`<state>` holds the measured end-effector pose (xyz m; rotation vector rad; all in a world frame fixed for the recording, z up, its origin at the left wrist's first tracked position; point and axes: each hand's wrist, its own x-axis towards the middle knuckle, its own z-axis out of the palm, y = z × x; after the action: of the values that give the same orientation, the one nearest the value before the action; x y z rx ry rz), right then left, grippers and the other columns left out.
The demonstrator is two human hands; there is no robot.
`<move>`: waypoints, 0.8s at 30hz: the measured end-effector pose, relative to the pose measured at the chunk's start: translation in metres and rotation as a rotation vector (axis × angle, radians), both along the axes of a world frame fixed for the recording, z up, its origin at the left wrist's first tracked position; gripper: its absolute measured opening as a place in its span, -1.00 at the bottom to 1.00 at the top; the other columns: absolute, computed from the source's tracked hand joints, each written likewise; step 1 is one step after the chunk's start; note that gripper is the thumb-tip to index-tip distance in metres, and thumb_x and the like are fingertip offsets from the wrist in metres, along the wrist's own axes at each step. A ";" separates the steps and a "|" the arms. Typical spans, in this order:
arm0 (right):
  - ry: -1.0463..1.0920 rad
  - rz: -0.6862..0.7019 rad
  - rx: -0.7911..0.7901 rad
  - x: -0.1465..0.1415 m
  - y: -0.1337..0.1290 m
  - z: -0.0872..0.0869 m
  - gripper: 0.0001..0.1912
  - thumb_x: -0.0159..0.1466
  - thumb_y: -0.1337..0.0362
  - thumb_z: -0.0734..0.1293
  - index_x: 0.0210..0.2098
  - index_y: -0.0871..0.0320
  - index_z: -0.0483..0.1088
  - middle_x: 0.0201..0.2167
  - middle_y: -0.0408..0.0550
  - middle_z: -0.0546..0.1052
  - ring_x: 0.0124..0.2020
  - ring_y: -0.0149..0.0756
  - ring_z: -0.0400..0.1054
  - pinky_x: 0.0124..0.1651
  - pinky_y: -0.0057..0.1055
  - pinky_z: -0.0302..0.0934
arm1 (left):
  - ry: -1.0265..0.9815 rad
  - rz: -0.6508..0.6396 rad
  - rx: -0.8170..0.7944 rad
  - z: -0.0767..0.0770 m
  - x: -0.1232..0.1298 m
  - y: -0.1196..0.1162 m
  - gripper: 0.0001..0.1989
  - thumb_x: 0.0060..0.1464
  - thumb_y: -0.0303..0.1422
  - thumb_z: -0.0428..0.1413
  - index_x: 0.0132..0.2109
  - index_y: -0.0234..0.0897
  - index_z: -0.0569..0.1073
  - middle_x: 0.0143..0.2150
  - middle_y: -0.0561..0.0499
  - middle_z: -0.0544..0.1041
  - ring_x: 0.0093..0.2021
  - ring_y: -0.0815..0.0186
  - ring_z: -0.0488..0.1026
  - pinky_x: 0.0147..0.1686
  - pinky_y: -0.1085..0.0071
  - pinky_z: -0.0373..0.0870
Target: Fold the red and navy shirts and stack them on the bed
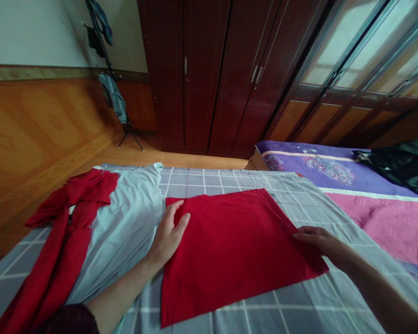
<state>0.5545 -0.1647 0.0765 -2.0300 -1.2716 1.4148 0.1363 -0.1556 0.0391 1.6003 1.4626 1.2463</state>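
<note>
A red piece of clothing (230, 250), folded into a flat four-sided shape, lies on the grey checked bed sheet (191, 178). My left hand (170, 232) rests at its upper left edge, thumb and fingers spread apart. On the opposite side, the fingers and thumb of my right hand (315, 241) are pressed together at the garment's right edge; the fingertips are partly hidden. Left of my left hand lies a pale blue-grey garment (125, 222), spread out and wrinkled. A second red garment (78, 218) with a long strip hanging toward me lies partly over it.
Another bed with a purple and pink cover (299, 157) stands at the right, a dark jacket (400, 169) on it. Dark red wardrobes (202, 83) line the far wall. In the far left corner is a coat stand (102, 46) with clothes hanging from it.
</note>
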 end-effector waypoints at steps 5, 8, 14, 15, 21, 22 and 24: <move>0.315 -0.144 -0.013 -0.042 -0.007 0.030 -0.60 0.00 0.19 0.44 -0.17 0.19 0.44 -0.34 0.05 0.60 -0.38 -0.16 0.51 -0.36 -0.37 0.37 | -0.469 0.094 -0.162 0.017 -0.010 0.010 -0.60 0.07 -0.10 0.10 -0.05 -0.27 0.35 0.01 -0.12 0.46 0.00 0.21 0.42 -0.03 0.29 0.35; 0.334 -0.101 0.080 -0.074 0.003 0.043 -0.50 0.01 0.21 0.42 -0.06 0.21 0.40 -0.37 0.02 0.59 -0.44 -0.20 0.49 -0.42 -0.39 0.35 | -0.619 0.082 -0.270 0.024 -0.014 0.012 -0.58 0.00 -0.11 0.16 -0.08 -0.28 0.35 -0.14 -0.08 0.52 -0.21 0.29 0.50 -0.24 0.41 0.39; -0.080 0.334 0.439 -0.188 0.017 0.050 -0.53 0.08 0.30 0.27 0.00 0.23 0.38 -0.51 -0.11 0.53 -0.51 -0.30 0.39 -0.50 -0.46 0.18 | -0.737 -0.076 -0.563 0.025 -0.017 0.013 -0.62 0.08 -0.10 0.12 -0.10 -0.28 0.31 -0.30 -0.09 0.57 -0.38 0.30 0.53 -0.39 0.44 0.41; -0.200 0.452 0.501 -0.212 0.012 0.049 -0.60 0.08 0.34 0.24 -0.07 0.21 0.42 -0.49 -0.11 0.54 -0.48 -0.31 0.40 -0.46 -0.46 0.17 | -0.752 -0.091 -0.613 0.024 -0.017 0.014 -0.61 0.10 -0.07 0.09 -0.09 -0.27 0.30 -0.32 -0.08 0.57 -0.39 0.29 0.53 -0.40 0.42 0.41; -0.589 0.958 0.560 -0.310 -0.041 0.023 -0.71 0.10 0.41 0.21 -0.18 0.22 0.42 -0.38 0.05 0.57 -0.39 -0.18 0.45 -0.39 -0.40 0.18 | -0.817 -0.159 -0.499 0.018 -0.018 0.016 -0.59 -0.04 -0.13 0.24 -0.14 -0.28 0.37 -0.24 -0.05 0.57 -0.23 0.24 0.53 -0.19 0.35 0.41; -0.591 0.991 0.566 -0.314 -0.047 0.019 -0.66 0.11 0.43 0.20 -0.12 0.25 0.40 -0.35 0.07 0.57 -0.37 -0.18 0.45 -0.39 -0.38 0.19 | -0.819 -0.171 -0.461 0.016 -0.018 0.016 -0.58 -0.08 -0.19 0.27 -0.12 -0.29 0.36 -0.21 -0.05 0.57 -0.18 0.22 0.52 -0.13 0.34 0.39; -0.567 1.011 0.592 -0.313 -0.054 0.013 -0.58 0.12 0.43 0.20 -0.01 0.30 0.35 -0.29 0.09 0.56 -0.33 -0.17 0.45 -0.36 -0.36 0.22 | -0.784 -0.152 -0.425 0.011 -0.019 0.017 -0.53 -0.17 -0.33 0.30 -0.09 -0.30 0.35 -0.21 -0.03 0.57 -0.18 0.22 0.52 -0.11 0.33 0.38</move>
<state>0.2412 -0.2188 0.0899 -1.4017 -2.7919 0.5348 0.1173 -0.1387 0.0502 0.7781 0.9815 1.1762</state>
